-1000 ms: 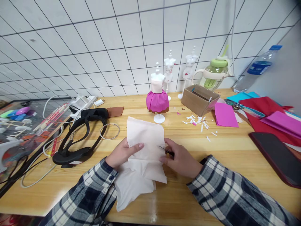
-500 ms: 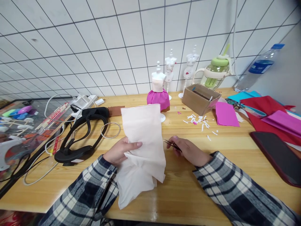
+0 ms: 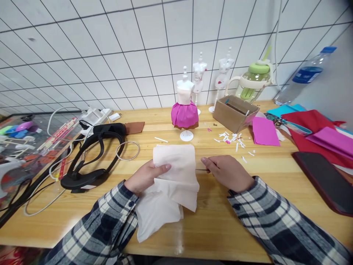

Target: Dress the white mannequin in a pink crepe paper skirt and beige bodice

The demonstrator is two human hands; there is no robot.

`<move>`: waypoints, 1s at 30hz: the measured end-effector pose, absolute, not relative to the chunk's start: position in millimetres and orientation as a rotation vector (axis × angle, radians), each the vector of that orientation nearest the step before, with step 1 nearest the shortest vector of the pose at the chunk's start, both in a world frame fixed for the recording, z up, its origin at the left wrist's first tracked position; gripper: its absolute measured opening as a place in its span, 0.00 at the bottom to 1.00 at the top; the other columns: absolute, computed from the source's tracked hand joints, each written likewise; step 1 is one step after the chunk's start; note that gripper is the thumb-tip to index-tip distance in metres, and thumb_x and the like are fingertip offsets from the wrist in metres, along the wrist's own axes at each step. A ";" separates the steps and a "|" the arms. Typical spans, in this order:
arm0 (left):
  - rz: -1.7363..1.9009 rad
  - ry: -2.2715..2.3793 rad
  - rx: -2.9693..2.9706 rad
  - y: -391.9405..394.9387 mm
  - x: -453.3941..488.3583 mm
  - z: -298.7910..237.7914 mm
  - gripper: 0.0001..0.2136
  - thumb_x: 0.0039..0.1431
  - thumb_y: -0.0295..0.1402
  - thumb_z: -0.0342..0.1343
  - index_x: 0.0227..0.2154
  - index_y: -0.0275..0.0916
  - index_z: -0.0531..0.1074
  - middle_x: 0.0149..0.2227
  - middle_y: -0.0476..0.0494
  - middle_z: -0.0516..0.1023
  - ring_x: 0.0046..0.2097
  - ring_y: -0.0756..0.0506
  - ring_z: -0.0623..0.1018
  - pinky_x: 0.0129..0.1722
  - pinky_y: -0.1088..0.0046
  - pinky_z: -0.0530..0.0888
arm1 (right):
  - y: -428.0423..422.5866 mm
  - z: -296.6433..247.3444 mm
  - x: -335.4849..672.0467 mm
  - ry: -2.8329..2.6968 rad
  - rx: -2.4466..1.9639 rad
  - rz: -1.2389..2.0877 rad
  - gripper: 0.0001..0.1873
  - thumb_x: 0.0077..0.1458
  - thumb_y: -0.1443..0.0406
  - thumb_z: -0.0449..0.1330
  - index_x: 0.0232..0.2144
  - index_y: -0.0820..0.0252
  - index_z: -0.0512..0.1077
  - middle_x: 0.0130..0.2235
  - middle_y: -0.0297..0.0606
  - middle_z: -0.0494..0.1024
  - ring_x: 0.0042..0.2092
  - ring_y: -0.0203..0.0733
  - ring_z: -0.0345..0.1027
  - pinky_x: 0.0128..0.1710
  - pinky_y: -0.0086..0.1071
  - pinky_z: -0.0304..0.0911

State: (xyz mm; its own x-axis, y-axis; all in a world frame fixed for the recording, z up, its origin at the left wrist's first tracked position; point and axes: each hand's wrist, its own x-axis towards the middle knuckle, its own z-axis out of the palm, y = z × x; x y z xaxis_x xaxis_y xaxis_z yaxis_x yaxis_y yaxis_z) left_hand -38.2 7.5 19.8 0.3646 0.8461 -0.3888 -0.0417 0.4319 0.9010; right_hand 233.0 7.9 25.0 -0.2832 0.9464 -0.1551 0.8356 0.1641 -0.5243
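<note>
A thin, cream-white piece of cloth (image 3: 176, 165) hangs in front of me, its top folded over and its lower part loose and wrinkled. My left hand (image 3: 147, 175) pinches its left side, thumb on top and the other fingers behind. At the right edge of the cloth, my right hand (image 3: 227, 171) is closed around slim metal tweezers (image 3: 202, 169). Their tips go behind the cloth and are hidden there. Beyond the cloth stands a small white dress form (image 3: 185, 92) wearing a pink skirt (image 3: 184, 114).
Two more mini dress forms (image 3: 222, 75) stand by the wall, near a cardboard box (image 3: 231, 116) and white paper scraps (image 3: 235, 138). Pink and red sheets (image 3: 300, 121) and a phone (image 3: 325, 182) lie right. A black headset strap (image 3: 96, 158) and cables lie left.
The cloth's upper end has come down and folded over, uncovering the dress form's base and a white strip. My right hand has turned knuckles-up, with the tweezers' tips now behind the cloth.
</note>
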 end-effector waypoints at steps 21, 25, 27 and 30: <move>0.671 1.018 0.892 6.9 -37.3 17.2 0.21 0.53 0.35 0.65 0.49 0.32 0.74 0.45 0.35 0.82 0.46 0.38 0.80 0.50 0.62 0.73 | 7.1 23.2 232.0 -2.246 -1.852 0.626 0.31 0.67 0.51 0.36 0.22 0.56 0.68 0.28 0.40 0.77 0.31 0.43 0.67 0.30 0.35 0.49; 0.669 1.017 0.907 6.8 -37.7 17.0 0.22 0.53 0.35 0.65 0.51 0.34 0.72 0.44 0.36 0.82 0.43 0.41 0.81 0.50 0.62 0.73 | 6.7 24.0 231.7 -2.224 -1.846 0.652 0.31 0.67 0.52 0.37 0.22 0.57 0.69 0.27 0.38 0.77 0.31 0.42 0.67 0.30 0.34 0.50; 0.660 1.009 0.910 6.9 -37.2 17.7 0.22 0.54 0.35 0.65 0.51 0.34 0.72 0.44 0.36 0.82 0.43 0.40 0.81 0.50 0.62 0.72 | 5.7 24.2 230.4 -2.249 -1.840 0.630 0.31 0.67 0.53 0.37 0.22 0.57 0.69 0.27 0.37 0.77 0.31 0.42 0.68 0.30 0.34 0.51; 0.657 1.002 0.901 6.5 -36.1 18.7 0.23 0.54 0.35 0.64 0.52 0.34 0.72 0.46 0.36 0.81 0.45 0.39 0.81 0.50 0.62 0.72 | 4.0 24.1 228.0 -2.279 -1.853 0.583 0.31 0.67 0.53 0.37 0.23 0.57 0.70 0.28 0.37 0.78 0.32 0.42 0.69 0.30 0.33 0.50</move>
State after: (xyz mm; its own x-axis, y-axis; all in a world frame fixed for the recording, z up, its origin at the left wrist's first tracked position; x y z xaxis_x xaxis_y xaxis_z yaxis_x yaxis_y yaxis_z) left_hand -36.1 6.5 18.7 0.4070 0.8100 -0.4222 -0.0639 0.4863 0.8714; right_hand 228.0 4.0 24.1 -0.2278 0.9652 -0.1282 0.9082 0.1631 -0.3855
